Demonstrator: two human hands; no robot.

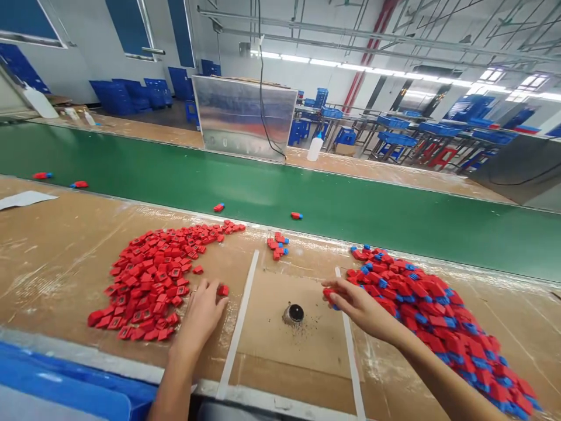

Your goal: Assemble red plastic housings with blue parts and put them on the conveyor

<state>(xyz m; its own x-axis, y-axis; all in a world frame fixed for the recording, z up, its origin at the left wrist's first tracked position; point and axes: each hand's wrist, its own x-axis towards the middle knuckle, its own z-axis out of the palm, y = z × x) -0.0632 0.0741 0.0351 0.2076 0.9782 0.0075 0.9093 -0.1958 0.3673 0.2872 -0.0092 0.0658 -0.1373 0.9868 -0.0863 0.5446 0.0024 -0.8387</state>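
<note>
Cardboard bench [52,263] — right hand [363,310] pinching red-blue part [328,295]

Plastic parts [151,280] — matt, cardboard worktop [56,263] — rough

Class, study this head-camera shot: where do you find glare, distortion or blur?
Head view: the ceiling lights glare; the metal panel shows smeared reflections; wide-angle distortion tilts and bows the green conveyor belt; the left hand and right hand look fairly sharp.
</note>
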